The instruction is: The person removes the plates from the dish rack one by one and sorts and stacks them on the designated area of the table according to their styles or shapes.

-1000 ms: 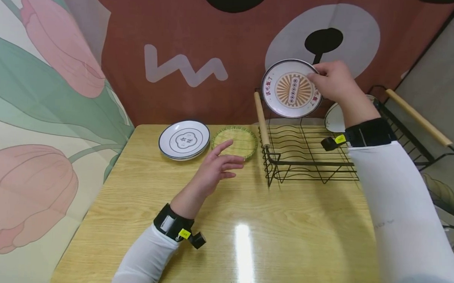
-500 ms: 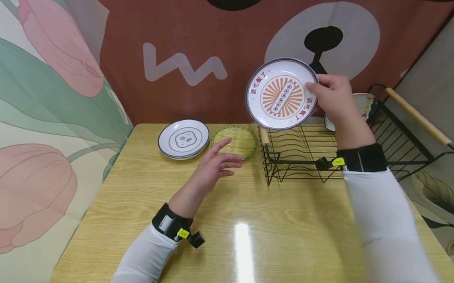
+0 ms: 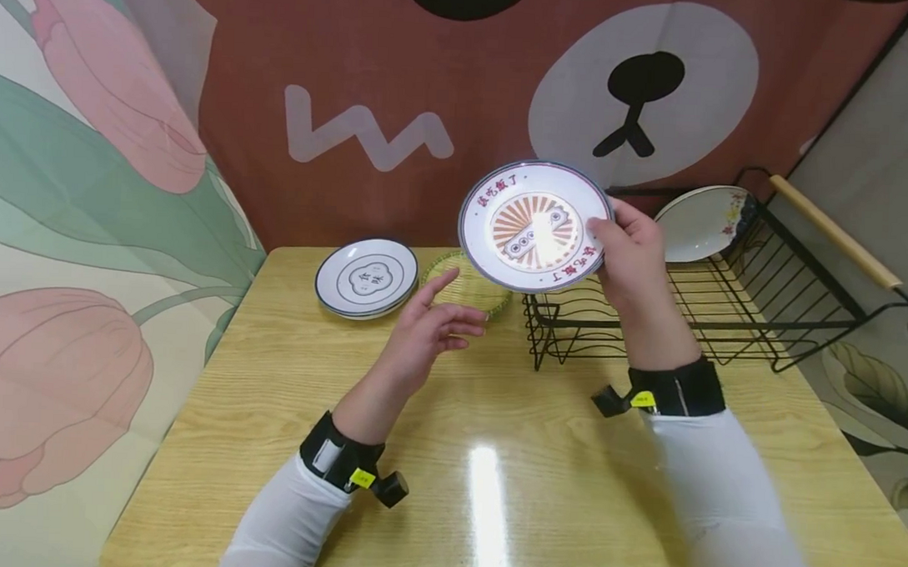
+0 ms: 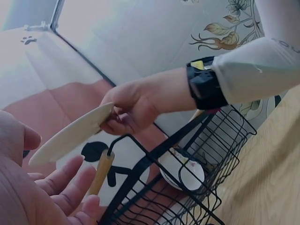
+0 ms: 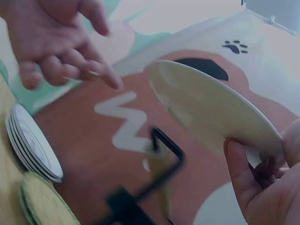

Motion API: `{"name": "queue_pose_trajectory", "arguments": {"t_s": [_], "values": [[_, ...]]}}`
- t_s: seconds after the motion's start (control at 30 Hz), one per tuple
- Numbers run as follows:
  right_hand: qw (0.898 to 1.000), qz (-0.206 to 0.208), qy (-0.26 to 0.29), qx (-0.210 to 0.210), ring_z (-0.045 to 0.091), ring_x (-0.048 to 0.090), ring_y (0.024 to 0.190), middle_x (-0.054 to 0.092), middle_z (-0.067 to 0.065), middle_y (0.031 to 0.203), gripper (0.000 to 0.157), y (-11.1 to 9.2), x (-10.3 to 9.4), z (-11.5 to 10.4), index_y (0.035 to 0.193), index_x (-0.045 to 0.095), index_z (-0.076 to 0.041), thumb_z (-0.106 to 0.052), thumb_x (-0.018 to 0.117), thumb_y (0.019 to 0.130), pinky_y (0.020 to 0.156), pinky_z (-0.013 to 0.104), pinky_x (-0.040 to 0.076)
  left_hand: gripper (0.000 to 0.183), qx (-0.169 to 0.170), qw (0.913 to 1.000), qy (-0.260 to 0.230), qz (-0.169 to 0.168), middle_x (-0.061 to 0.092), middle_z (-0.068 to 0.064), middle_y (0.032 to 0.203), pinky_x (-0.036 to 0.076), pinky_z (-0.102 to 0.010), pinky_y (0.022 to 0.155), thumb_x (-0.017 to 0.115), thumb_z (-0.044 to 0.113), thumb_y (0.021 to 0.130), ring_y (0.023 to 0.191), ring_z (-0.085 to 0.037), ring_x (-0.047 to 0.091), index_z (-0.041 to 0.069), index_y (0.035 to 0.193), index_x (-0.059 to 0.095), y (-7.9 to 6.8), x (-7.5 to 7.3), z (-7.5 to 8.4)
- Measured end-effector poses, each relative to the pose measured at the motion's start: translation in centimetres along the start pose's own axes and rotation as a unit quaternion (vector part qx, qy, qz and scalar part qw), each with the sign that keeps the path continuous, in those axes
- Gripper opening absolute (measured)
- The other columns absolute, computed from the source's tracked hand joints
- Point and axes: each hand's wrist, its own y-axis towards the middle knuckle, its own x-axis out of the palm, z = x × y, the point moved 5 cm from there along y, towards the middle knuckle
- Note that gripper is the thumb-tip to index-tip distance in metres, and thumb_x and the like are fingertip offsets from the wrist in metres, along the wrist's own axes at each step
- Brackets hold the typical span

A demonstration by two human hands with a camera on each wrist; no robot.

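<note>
My right hand (image 3: pixel 635 252) pinches the right rim of a white plate (image 3: pixel 495 185), thumb on its face and fingers behind. Blue lines edge the plate, and an orange sunburst with red characters decorates it. It is held tilted in the air over the left end of the dish rack (image 3: pixel 693 325), covering part of a woven basket tray (image 3: pixel 468 296). In the right wrist view the plate's plain underside (image 5: pixel 206 108) shows. My left hand (image 3: pixel 425 332) holds nothing; its fingers are spread and loosely bent, in front of the basket tray and just left of the plate.
A stack of white plates (image 3: pixel 367 279) stands at the table's back left. A floral dish (image 3: pixel 700 225) leans in the back of the black wire rack, whose wooden handle (image 3: pixel 839 234) rises at the right. A printed cloth (image 3: pixel 357 55) hangs behind the table (image 3: pixel 416 499).
My right hand has brought the plate left, down and nearer from above the rack, turning and tilting it. The floral dish is now more exposed. My left hand stays almost still.
</note>
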Motion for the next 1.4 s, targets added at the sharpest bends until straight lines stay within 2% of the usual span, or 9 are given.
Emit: {"name": "queue_pose_trajectory", "arguments": {"t_s": [0.23, 0.4, 0.63, 0.77, 0.9, 1.0, 1.2, 1.4], "values": [[0.998, -0.019, 0.043, 0.032, 0.013, 0.077, 0.086, 0.072, 0.007, 0.118, 0.05, -3.2, 1.3, 1.2, 0.153, 0.047, -0.005, 0.002, 0.046, 0.103, 0.067, 0.024, 0.063, 0.06, 0.046, 0.9979, -0.042, -0.018, 0.078, 0.009, 0.094, 0.056, -0.031, 0.08, 0.04, 0.014, 0.106, 0.087, -0.012, 0.074, 0.024, 0.163, 0.024, -1.0, 0.8, 1.2], [0.996, -0.039, 0.057, 0.048, 0.013, 0.077, 0.082, 0.069, 0.009, 0.122, 0.058, -4.7, 1.8, 2.0, 0.158, 0.039, -0.01, 0.005, 0.042, 0.102, 0.061, 0.025, 0.062, 0.061, 0.065, 0.9957, -0.065, -0.011, 0.078, 0.007, 0.091, 0.055, -0.029, 0.075, 0.039, 0.011, 0.105, 0.082, -0.011, 0.074, 0.021, 0.163, 0.023, -1.3, 0.9, 1.5], [0.996, -0.072, 0.049, 0.033, 0.017, 0.078, 0.091, 0.065, 0.017, 0.136, 0.063, -5.7, 2.0, 2.5, 0.162, 0.03, -0.014, 0.005, 0.042, 0.103, 0.068, 0.03, 0.063, 0.063, 0.076, 0.9942, -0.076, -0.003, 0.077, 0.004, 0.088, 0.054, -0.027, 0.071, 0.041, 0.009, 0.102, 0.078, -0.011, 0.073, 0.019, 0.162, 0.024, -1.4, 1.0, 1.5], [0.995, -0.093, 0.042, 0.01, 0.018, 0.079, 0.083, 0.072, 0.016, 0.126, 0.065, -6.1, 2.1, 2.2, 0.163, 0.028, -0.012, 0.006, 0.045, 0.102, 0.06, 0.032, 0.063, 0.065, 0.084, 0.9935, -0.077, -0.012, 0.077, 0.004, 0.087, 0.055, -0.027, 0.07, 0.043, 0.009, 0.102, 0.077, -0.012, 0.073, 0.02, 0.162, 0.023, -1.6, 1.2, 1.6], [0.994, -0.11, 0.014, -0.003, 0.017, 0.076, 0.067, 0.079, 0.007, 0.1, 0.066, -6.6, 2.2, 1.8, 0.162, 0.03, -0.009, 0.006, 0.047, 0.1, 0.05, 0.033, 0.06, 0.07, 0.091, 0.9929, -0.074, -0.019, 0.077, 0.005, 0.088, 0.055, -0.028, 0.07, 0.043, 0.009, 0.102, 0.076, -0.013, 0.074, 0.025, 0.164, 0.018, -1.7, 1.3, 1.7], [0.992, -0.122, -0.007, -0.005, 0.017, 0.075, 0.062, 0.079, 0.005, 0.09, 0.065, -6.8, 2.4, 1.7, 0.16, 0.033, -0.006, 0.007, 0.049, 0.099, 0.05, 0.033, 0.06, 0.073, 0.101, 0.992, -0.073, -0.019, 0.077, 0.004, 0.093, 0.055, -0.029, 0.07, 0.044, 0.009, 0.102, 0.075, -0.014, 0.074, 0.031, 0.165, 0.015, -1.9, 1.2, 1.9], [0.992, -0.129, -0.01, 0.005, 0.017, 0.075, 0.064, 0.079, 0.003, 0.089, 0.061, -7.0, 2.6, 1.9, 0.158, 0.034, -0.004, 0.006, 0.047, 0.099, 0.051, 0.034, 0.061, 0.076, 0.121, 0.9903, -0.065, -0.024, 0.078, 0.003, 0.097, 0.055, -0.029, 0.068, 0.044, 0.006, 0.101, 0.074, -0.015, 0.074, 0.034, 0.165, 0.012, -1.9, 1.2, 2.2], [0.982, -0.185, 0.01, 0.021, 0.021, 0.076, 0.062, 0.08, 0.007, 0.089, 0.079, -7.7, 3.4, 2.3, 0.166, 0.011, -0.014, 0.009, 0.042, 0.097, 0.05, 0.035, 0.06, 0.082, 0.131, 0.9895, -0.053, -0.032, 0.078, 0.001, 0.106, 0.054, -0.029, 0.068, 0.045, 0.004, 0.1, 0.074, -0.016, 0.075, 0.037, 0.164, 0.006, -2.1, 1.3, 2.5]]}}
